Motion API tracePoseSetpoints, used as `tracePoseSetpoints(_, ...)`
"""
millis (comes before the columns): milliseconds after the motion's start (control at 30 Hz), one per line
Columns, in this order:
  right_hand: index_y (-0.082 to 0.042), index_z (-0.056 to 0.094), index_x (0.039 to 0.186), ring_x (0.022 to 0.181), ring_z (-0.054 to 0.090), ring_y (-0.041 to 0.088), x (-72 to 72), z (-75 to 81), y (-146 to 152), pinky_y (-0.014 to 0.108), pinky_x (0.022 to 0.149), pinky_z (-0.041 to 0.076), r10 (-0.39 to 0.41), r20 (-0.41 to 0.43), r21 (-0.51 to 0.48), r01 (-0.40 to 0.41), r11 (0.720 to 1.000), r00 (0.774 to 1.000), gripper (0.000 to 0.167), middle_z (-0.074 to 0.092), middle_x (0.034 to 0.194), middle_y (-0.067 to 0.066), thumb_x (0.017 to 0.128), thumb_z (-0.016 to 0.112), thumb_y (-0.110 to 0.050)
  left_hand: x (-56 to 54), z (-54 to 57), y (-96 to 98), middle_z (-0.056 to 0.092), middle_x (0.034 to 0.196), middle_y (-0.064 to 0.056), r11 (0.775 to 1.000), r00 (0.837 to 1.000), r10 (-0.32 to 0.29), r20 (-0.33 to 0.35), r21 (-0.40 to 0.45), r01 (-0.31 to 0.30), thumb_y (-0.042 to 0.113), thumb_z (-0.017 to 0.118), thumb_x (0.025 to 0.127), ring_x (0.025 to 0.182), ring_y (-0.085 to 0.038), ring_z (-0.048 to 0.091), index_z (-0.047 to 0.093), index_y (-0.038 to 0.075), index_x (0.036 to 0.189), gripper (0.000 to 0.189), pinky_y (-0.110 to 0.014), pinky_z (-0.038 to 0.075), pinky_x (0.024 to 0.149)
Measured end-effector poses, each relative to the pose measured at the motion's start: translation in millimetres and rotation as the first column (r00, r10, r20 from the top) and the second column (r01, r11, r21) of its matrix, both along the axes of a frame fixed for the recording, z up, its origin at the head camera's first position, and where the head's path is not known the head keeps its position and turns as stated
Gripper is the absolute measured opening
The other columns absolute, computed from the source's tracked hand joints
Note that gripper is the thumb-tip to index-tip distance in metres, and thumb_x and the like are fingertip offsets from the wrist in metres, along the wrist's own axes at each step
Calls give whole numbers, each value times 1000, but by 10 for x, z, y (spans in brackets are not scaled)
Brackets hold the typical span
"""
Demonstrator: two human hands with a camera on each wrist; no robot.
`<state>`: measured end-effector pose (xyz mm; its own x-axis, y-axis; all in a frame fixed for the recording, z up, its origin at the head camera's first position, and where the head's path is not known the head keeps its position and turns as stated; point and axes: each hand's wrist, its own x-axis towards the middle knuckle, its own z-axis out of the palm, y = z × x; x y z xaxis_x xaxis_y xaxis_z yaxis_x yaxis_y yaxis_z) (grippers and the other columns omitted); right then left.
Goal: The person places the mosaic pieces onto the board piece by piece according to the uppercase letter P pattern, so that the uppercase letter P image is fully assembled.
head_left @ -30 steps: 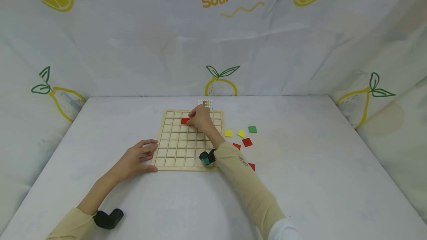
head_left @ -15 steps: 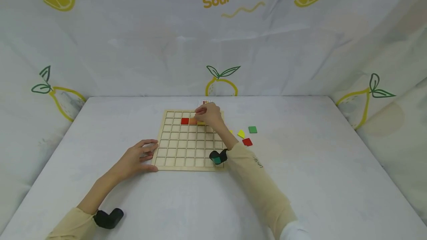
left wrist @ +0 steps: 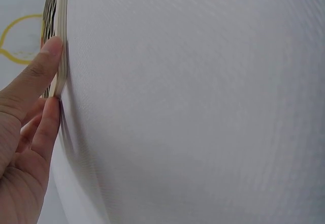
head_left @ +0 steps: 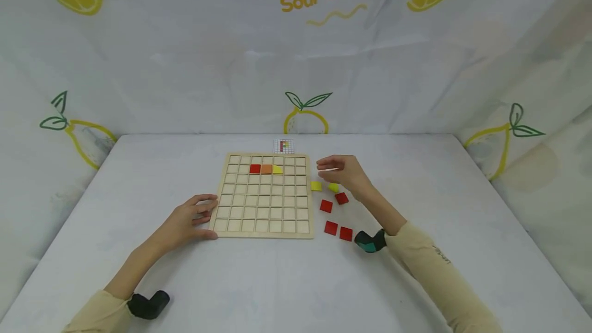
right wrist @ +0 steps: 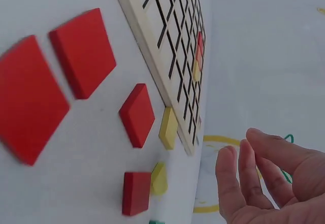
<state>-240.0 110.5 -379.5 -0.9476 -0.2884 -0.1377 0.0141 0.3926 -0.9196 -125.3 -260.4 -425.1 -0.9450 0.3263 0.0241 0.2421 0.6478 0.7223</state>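
Note:
A wooden grid board (head_left: 263, 234) lies on the table. In one of its upper rows sit a red tile (head_left: 255, 168), an orange tile (head_left: 266, 169) and a yellow tile (head_left: 277, 169) with a slanted corner, side by side. My left hand (head_left: 187, 221) rests at the board's left edge, its thumb and fingers touching the rim. Right of the board, my right hand (head_left: 344, 172) hovers with nothing between its parted fingers. Just below it lie a yellow square (head_left: 316, 186) and a second cut-cornered yellow piece (head_left: 333, 187).
Several loose red tiles (head_left: 326, 206) lie right of the board. A green tile (right wrist: 156, 222) barely shows at the bottom of the right wrist view; the hand hides it in the head view. Behind the board lies a small printed grid card (head_left: 283, 146).
My right hand has let go of the yellow tile in the board and moved right, over the loose tiles. The orange and yellow tiles are uncovered now. My left hand stays put.

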Motion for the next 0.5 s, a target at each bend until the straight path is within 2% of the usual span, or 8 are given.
tracePoseSetpoints(167, 2, 57, 127, 111, 61, 27, 150, 9, 374, 27, 88, 57, -32, 36, 17, 31, 999, 999, 37, 60, 126, 19, 92, 64, -7, 5, 8, -2, 41, 138, -25, 1000, 1000, 1, 1, 9, -1, 5, 83, 69, 106, -34, 56, 48, -19, 128, 73, -32, 56, 90)
tracePoseSetpoints(300, 3, 57, 128, 103, 63, 20, 297, -3, 609, 22, 85, 57, -65, 39, 28, 64, 998, 997, 40, 60, 125, 21, 91, 66, -10, 12, 15, 12, 41, 138, -25, 1000, 1000, 9, -1, -8, -9, 8, 84, 69, 106, -33, 57, 48, -18, 129, 75, -32, 56, 89)
tracePoseSetpoints(500, 6, 57, 127, 95, 64, 9, 541, -45, 840, 21, 84, 57, -77, 45, 15, 76, 997, 996, 43, 60, 122, 24, 91, 68, -14, 34, 21, 8, 41, 138, -24, 1000, 1000, 10, -4, -21, -10, 12, 84, 69, 107, -34, 58, 48, -17, 130, 76, -32, 56, 89)
